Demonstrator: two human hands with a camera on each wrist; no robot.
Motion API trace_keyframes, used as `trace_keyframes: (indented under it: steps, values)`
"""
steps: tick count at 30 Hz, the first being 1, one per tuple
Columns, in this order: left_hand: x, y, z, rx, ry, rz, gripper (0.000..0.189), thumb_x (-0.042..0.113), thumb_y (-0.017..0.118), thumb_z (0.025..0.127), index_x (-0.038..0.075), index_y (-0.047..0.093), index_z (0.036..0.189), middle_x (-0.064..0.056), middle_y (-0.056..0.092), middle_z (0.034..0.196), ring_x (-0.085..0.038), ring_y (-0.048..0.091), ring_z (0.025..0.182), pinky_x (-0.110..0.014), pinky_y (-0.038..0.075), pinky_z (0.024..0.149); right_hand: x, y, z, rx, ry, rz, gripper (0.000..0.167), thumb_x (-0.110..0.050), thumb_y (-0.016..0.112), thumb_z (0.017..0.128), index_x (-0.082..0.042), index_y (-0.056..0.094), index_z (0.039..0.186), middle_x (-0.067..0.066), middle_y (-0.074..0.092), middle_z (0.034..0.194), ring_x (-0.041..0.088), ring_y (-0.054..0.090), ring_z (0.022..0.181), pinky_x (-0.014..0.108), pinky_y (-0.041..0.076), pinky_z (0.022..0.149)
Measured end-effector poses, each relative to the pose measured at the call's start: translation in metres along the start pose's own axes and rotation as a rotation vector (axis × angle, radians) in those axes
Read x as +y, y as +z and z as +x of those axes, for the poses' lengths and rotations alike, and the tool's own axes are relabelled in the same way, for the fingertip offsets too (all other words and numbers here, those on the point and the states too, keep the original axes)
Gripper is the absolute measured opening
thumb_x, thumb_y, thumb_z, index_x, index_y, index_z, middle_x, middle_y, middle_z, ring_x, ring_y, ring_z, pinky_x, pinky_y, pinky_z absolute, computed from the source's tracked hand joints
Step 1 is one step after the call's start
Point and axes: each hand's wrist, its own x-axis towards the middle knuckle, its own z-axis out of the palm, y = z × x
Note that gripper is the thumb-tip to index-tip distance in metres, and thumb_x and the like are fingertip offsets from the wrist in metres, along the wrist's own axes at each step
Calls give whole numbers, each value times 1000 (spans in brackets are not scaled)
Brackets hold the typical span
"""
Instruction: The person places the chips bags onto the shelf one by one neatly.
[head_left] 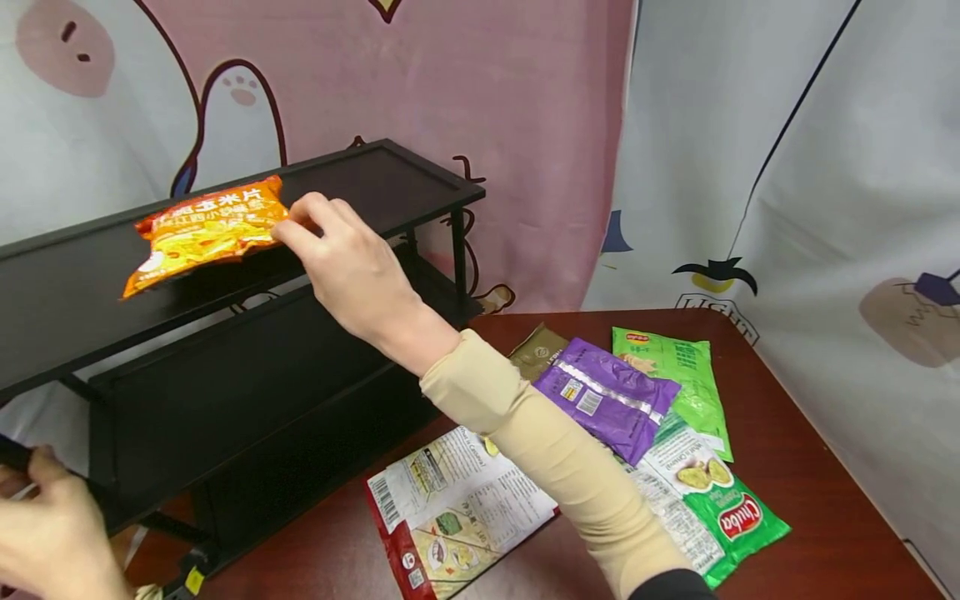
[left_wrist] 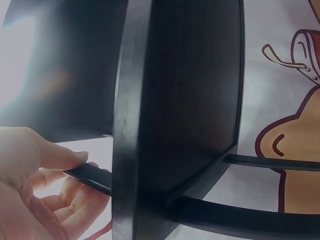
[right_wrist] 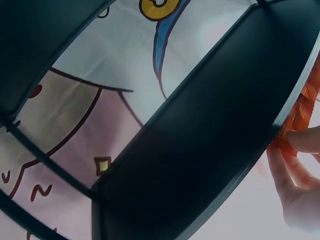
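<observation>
Right hand (head_left: 356,271): thumb and fingers pinch the right end of an orange snack bag (head_left: 213,229). The bag is at the top shelf (head_left: 375,179) of a black rack; contact cannot be determined. Left hand (head_left: 56,533): fingers curl round a rack bar (left_wrist: 92,177). Purple bag (head_left: 607,396) lies on the table (head_left: 795,433) pile.

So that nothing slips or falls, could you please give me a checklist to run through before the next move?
1. Right hand pinching the orange bag: ok, it has the right end.
2. Left hand gripping the rack: ok, fingers round a bar at its end.
3. Orange bag resting on the top shelf: cannot tell, contact is unclear.
4. Purple bag apart from the others: not ok, it overlaps the Chuba bag.
5. Right sleeve clear of the white-red bag: cannot tell, it passes in front.
</observation>
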Motion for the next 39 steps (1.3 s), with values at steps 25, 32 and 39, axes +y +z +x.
trace_keyframes:
  steps: [25, 32, 39]
  values:
    - [-1, 0, 0, 5, -12, -18, 17, 49, 49, 90, 40, 51, 105, 41, 24, 73, 17, 41, 85, -38, 33, 104, -63, 21, 15, -99, -243, -102, 43, -41, 38, 99, -18, 52, 133, -4, 52, 134, 11, 50, 125, 18, 36, 106]
    - [-3, 0, 2, 1, -1, -8, 16, 49, 49, 90, 41, 51, 104, 39, 32, 80, 20, 33, 78, -38, 33, 104, -61, 18, 10, -194, -234, -166, 55, -46, 32, 100, -19, 34, 147, -2, 36, 153, 13, 31, 143, 27, 20, 118]
    - [1, -2, -1, -20, -25, 1, 34, 49, 49, 91, 29, 55, 118, 34, 35, 88, -32, 47, 127, -43, 28, 111, -37, 12, -13, 78, -222, -55, 40, -32, 40, 100, -14, 56, 132, 4, 54, 138, 16, 49, 129, 23, 31, 112]
